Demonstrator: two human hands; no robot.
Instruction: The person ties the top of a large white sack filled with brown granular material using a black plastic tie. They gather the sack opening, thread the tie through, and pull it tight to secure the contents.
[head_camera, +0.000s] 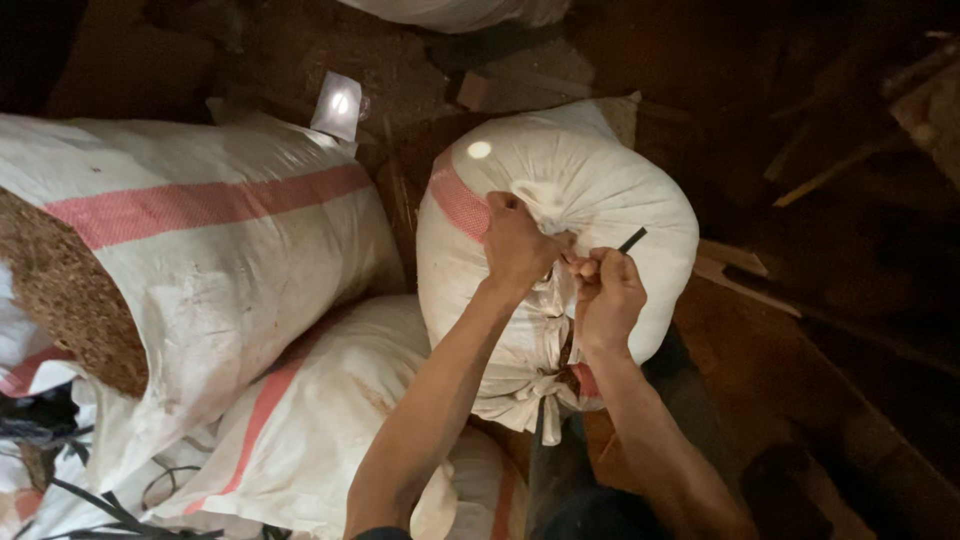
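Both your hands work the gathered seam of a stuffed white sack on the dirt floor.

Your left hand (515, 245) has its fingers closed on a bunch of fabric at the top of the white sack (600, 180), which has a pink stripe and stands on the floor (780, 350) right of centre. Your right hand (605, 295), just beside the left and touching the same seam, has its fingers pinched shut on a thin dark strip (632, 239) whose free end sticks up and to the right. Below your hands the seam is already tied in knots (545, 385). At the left edge an open sack (200, 260) lies tipped on its side, brown fibrous fill (60, 290) showing at its mouth. Another white sack (300, 430) lies under it, touching the one you hold.
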